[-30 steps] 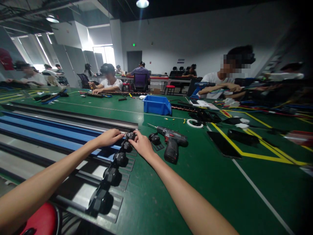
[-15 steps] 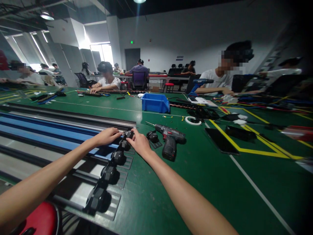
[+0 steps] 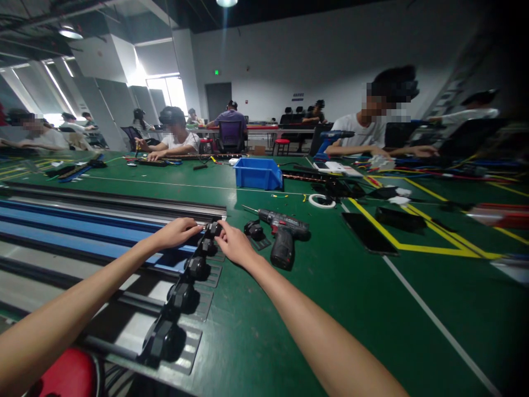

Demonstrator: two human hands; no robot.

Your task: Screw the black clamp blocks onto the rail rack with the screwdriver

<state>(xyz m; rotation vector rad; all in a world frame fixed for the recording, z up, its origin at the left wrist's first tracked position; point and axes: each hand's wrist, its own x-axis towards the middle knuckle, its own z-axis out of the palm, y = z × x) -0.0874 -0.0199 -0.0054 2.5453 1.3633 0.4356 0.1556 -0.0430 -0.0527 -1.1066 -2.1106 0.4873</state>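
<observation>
Both my hands meet at the far end of a row of black knob-like parts with slotted plates. The fingers of my left hand (image 3: 179, 232) are pinched together at the left side of the farthest black knobbed part (image 3: 214, 228). My right hand (image 3: 236, 242) has its curled fingers on the right side of that same part. Nearer to me, several similar knobs, including a large black knob (image 3: 162, 337), stand at the ends of long rails. Blue and silver rails (image 3: 103, 227) lie side by side under my left forearm.
Right of my hands lie a cordless drill (image 3: 285, 234) and a loose black knobbed part (image 3: 254, 229). Farther back are a blue bin (image 3: 257, 174), a white tape ring (image 3: 322, 201) and a dark flat panel (image 3: 369, 232). Co-workers sit across the green table (image 3: 264, 331).
My view has shifted slightly, so the scene sits a little farther left. My right fingers look more curled at the farthest knobbed part. A co-worker at the back left has raised a hand.
</observation>
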